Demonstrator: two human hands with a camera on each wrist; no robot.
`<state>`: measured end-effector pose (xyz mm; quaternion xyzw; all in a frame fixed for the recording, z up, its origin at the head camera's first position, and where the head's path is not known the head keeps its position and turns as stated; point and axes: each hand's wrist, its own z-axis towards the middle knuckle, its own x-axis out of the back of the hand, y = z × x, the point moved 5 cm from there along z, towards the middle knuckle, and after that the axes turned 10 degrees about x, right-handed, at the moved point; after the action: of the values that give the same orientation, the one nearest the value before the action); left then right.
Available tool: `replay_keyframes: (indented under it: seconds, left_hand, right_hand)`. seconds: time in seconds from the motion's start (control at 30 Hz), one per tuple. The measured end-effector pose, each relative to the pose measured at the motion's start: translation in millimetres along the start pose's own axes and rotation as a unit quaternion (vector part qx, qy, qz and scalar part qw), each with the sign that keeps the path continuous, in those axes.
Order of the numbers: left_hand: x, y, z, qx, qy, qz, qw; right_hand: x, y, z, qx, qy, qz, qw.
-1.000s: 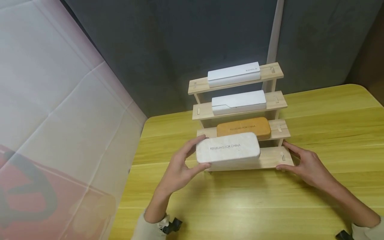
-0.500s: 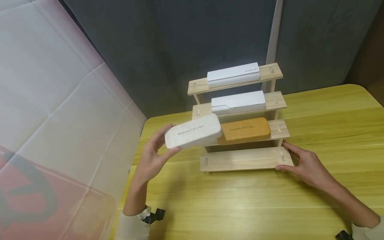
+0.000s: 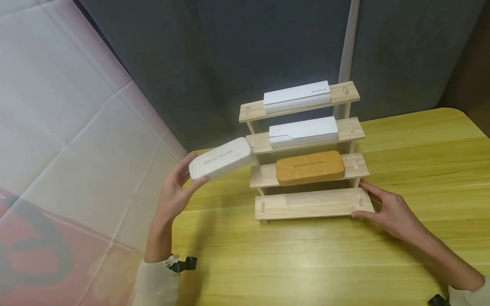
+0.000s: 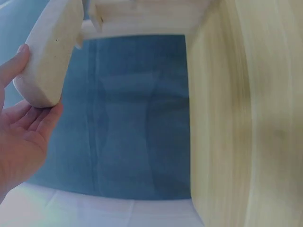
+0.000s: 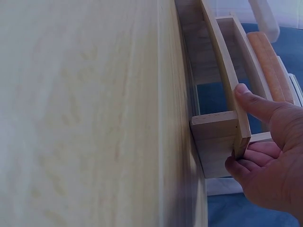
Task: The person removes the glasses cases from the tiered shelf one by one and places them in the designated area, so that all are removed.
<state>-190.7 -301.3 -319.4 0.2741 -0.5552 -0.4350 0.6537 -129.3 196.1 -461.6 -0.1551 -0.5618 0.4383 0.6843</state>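
Now that the left grip (image 3: 173, 196) has swung the pinched white case (image 3: 220, 158) away from the bottom shelf (image 3: 311, 204), it's basically unshelved, midair by the stand's (image 3: 268, 176) left edge, right grip (image 3: 394, 212) still holding that shelf's right end.

A person in pale, cream-toned sleeves wears black gear near both wrists. The left sleeve (image 3: 157, 284) is plain, its cuff (image 3: 173, 259) bunched into small, lighter folds. At that cuff sits a black wrist mount (image 3: 186, 264), dark throughout, with a short arm ending in a small, boxy block. A strip of the right sleeve (image 3: 470, 296), similarly pale, shows at the head view's lower edge near a second black piece (image 3: 439, 300), squared-off and partly cropped. The left hand (image 3: 174, 193) and right hand (image 3: 394, 214) are bare, as are both forearms (image 3: 158, 240) below the cuffs.
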Motion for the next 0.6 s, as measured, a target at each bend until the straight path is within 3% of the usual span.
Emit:
replay_keyframes:
  seconds: [0.6]
  left_hand:
    - [26.1,-61.2,30.5,0.078,0.046,-0.023,0.9956]
  right_hand:
    - [-1,1,0,-0.001,0.001,0.001,1.000]
